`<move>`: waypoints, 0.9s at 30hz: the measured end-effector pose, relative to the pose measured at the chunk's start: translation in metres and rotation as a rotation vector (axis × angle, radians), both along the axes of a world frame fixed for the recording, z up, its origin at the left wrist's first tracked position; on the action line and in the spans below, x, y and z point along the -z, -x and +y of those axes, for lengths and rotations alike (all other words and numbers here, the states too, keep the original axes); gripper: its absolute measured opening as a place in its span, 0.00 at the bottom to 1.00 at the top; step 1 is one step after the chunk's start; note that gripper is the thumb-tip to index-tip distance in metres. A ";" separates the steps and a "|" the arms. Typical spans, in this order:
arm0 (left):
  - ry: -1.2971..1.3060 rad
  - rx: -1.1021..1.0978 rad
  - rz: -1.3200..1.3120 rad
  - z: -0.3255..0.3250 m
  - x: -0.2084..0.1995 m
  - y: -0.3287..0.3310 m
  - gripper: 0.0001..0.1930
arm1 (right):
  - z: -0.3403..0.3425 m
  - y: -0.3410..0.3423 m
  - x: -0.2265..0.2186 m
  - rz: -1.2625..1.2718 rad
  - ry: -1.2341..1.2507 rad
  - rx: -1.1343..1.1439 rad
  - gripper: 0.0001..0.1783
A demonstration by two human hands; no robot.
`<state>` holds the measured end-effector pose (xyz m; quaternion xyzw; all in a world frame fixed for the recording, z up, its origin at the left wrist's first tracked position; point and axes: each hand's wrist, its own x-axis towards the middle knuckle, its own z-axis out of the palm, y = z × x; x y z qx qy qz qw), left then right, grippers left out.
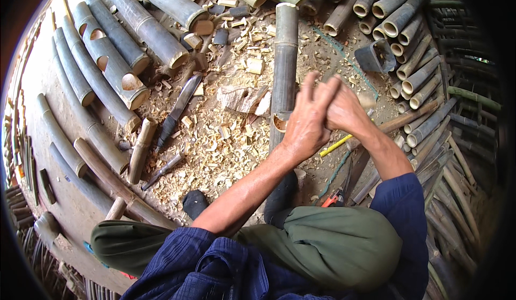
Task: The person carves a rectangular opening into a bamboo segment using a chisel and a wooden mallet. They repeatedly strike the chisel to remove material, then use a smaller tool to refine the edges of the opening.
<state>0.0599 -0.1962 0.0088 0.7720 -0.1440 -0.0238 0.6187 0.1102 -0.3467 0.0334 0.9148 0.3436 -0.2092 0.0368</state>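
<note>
My two hands meet above a long grey-green bamboo tube (pixel 284 58) that runs away from my lap. My left hand (pixel 307 118) has its fingers stretched forward, pressed against my right hand (pixel 346 109). The right fingers are mostly hidden behind the left hand and blurred, so their grip does not show. A pale blurred shape (pixel 367 100) lies just beyond the right hand; I cannot make out what it is. Beneath my left hand, a cut opening (pixel 280 121) shows in the tube. A yellow stick-like tool (pixel 336 145) lies under my right wrist.
Wood chips (pixel 226 139) cover the ground. Left lie a black-handled knife (pixel 180 109), a slim chisel-like tool (pixel 163 171) and a bamboo tube with holes (pixel 110 58). Right are a black square container (pixel 375 56), stacked bamboo tubes (pixel 422 80) and a red-handled tool (pixel 333 198).
</note>
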 end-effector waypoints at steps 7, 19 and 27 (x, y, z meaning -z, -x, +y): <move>0.062 -0.279 0.046 -0.022 0.007 0.014 0.57 | 0.012 -0.034 0.007 0.001 -0.149 -0.367 0.10; -0.285 0.600 0.377 -0.012 0.000 0.009 0.49 | -0.043 0.051 0.039 0.556 -0.251 0.355 0.24; -0.023 0.039 0.282 -0.010 -0.001 0.026 0.47 | -0.021 0.006 0.024 0.716 -0.026 0.058 0.29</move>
